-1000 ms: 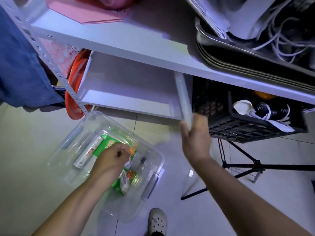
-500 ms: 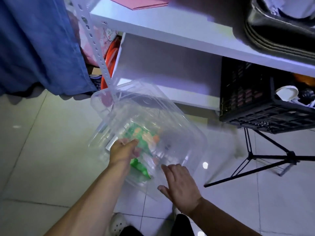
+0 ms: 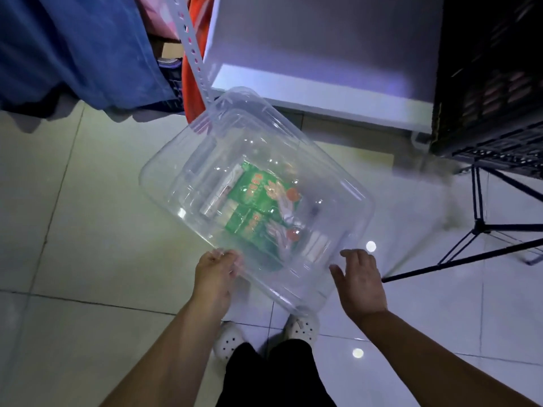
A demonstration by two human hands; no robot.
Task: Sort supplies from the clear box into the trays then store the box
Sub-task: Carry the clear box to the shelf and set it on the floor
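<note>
The left hand [image 3: 216,273] grips the near left edge of the box [image 3: 164,168], its fingers curled over the rim. The right hand [image 3: 360,282] is at the near right side of the box with fingers spread and fairly straight and the thumb held out. It closes on nothing, and I cannot tell whether its fingertips touch the plastic.

The box is clear and is held up above the floor [image 3: 88,230] in front of the person, tilted, with its far corner pointing toward the shelf [image 3: 308,92]. Inside it lie two green packets [image 3: 258,190] with orange marks, side by side. A whitish tube [image 3: 220,195] lies just left of them, and some pale sticks [image 3: 317,245] lie toward the near right corner.

Below the box, two white clogs [image 3: 229,340] stand on the pale tiles, with black trousers [image 3: 264,374] above them. The shelf is white and low, beyond the box. A black crate [image 3: 493,83] stands to its right, and a black tripod [image 3: 482,230] stands on the floor under the crate. To the left a white perforated post [image 3: 192,51] runs down past the box's far corner, with something orange [image 3: 191,71] just behind it. A blue cloth [image 3: 73,48] hangs further left.
</note>
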